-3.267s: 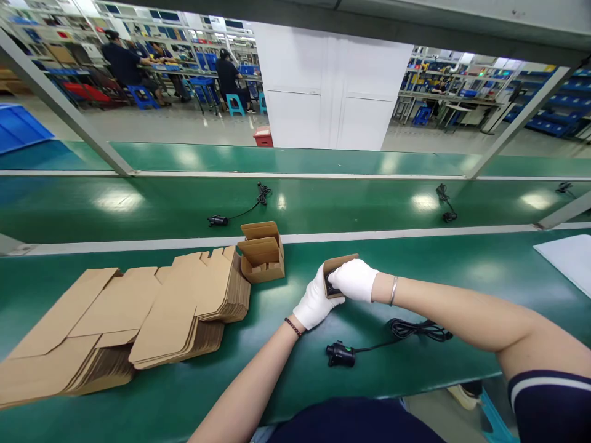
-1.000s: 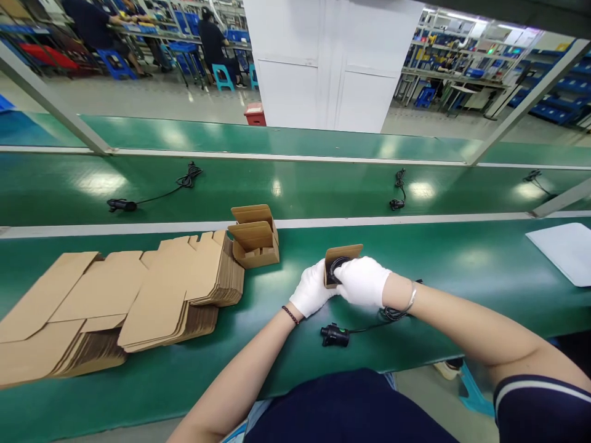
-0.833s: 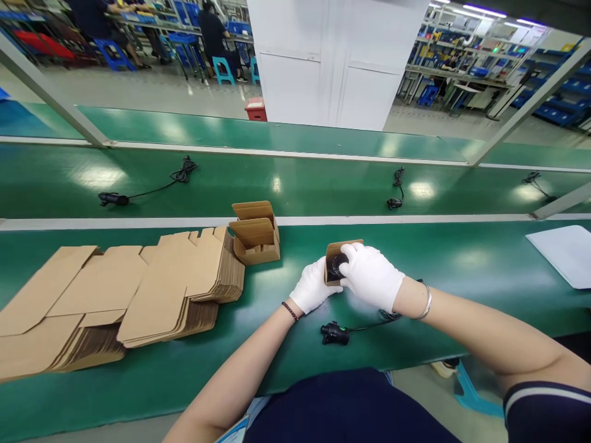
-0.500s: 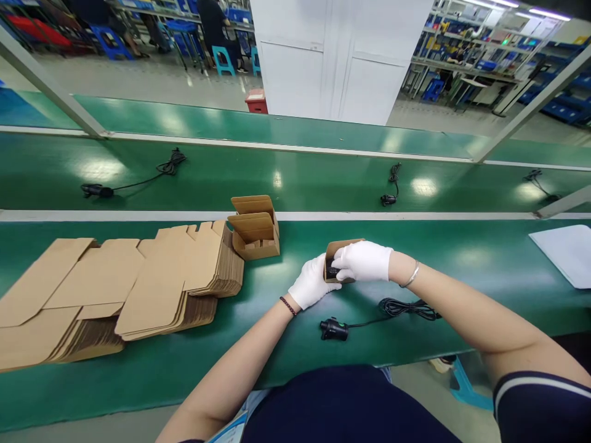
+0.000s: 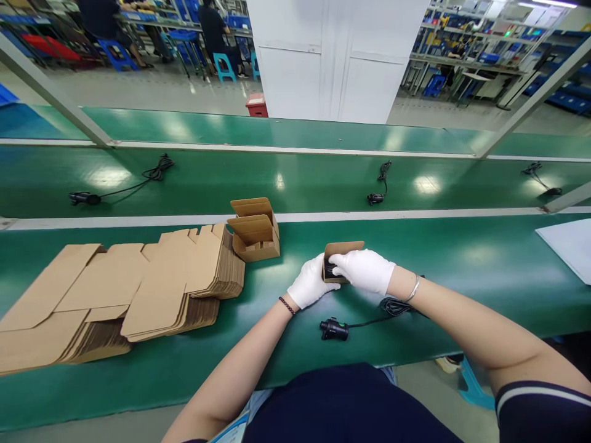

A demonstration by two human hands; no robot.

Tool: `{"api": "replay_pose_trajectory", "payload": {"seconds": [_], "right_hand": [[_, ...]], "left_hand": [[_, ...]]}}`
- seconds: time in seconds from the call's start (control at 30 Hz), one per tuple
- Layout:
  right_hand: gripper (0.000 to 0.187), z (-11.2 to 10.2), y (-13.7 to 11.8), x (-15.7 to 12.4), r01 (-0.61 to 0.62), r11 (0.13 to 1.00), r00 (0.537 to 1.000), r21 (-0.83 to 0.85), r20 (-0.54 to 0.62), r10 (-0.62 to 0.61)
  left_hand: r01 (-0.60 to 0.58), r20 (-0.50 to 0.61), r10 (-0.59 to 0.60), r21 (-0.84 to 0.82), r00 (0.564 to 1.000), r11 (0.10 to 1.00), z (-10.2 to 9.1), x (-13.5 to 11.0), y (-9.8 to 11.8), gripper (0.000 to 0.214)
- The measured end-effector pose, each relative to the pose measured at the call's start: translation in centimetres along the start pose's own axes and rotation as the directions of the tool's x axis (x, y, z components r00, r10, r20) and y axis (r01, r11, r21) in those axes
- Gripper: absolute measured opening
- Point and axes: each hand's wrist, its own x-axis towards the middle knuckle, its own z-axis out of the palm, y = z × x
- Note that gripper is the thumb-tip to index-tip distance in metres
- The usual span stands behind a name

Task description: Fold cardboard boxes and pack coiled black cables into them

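Workstation, head view. Left hand [image 5: 310,288], in a white glove, is closed around the left side of a small carton [image 5: 342,248] and holds it just above the near green bench [image 5: 462,271]. The right hand [image 5: 365,271], also gloved, lies across the carton's open mouth with the fingers bent over it; whether they pinch the black part [image 5: 329,269] seen inside or only press on it cannot be told, since the hand covers most of the opening. The carton's top flap stands up behind both hands.

Just nearer the person than the hands, a black device [image 5: 333,329] lies on the bench; its cable [image 5: 392,306] runs right to a coil partly under the right forearm. A beaded bracelet [image 5: 286,306] is on the left wrist; a metal bangle [image 5: 414,288] is on the right.

Left of the hands, well apart, an open box [image 5: 257,239] stands with its flaps raised; it touches the far end of a stack of flat cartons [image 5: 138,289], fanned out along the bench. A white sheet [image 5: 569,247] lies at the right edge.

On the conveyor belt [image 5: 286,184] beyond, three corded devices lie spaced apart: one at left [image 5: 84,198]; one at centre [image 5: 375,198]; one at far right [image 5: 538,177]. Other people [image 5: 213,27] sit at benches in the background.
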Motion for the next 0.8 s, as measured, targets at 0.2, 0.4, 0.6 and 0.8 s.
{"api": "replay_pose_trajectory", "payload": {"seconds": [0.2,0.4,0.6,0.8], "right_hand": [[0.027,-1.6,0.1,1.0,0.130,0.991,0.980,-0.030,0.157,-0.124],[0.039,-2.5,0.5,2.0,0.140,0.989,0.944,0.039,0.295,-0.145],[0.026,-2.8,1.2,1.6,0.148,0.989,0.968,-0.014,0.208,-0.141],[0.023,-6.4,-0.1,-0.2,-0.034,0.986,0.961,-0.165,0.264,0.078]], "left_hand": [[0.024,-0.008,-0.024,0.031,1.000,0.999,0.0,0.0,-0.1,0.061],[0.019,-0.022,-0.018,0.045,1.000,0.999,-0.1,-0.2,0.2,0.064],[-0.048,0.007,0.047,0.075,0.999,0.996,-0.2,0.1,0.1,0.058],[-0.071,0.053,0.066,0.097,0.996,0.993,-0.5,0.4,-0.4,0.064]]}}
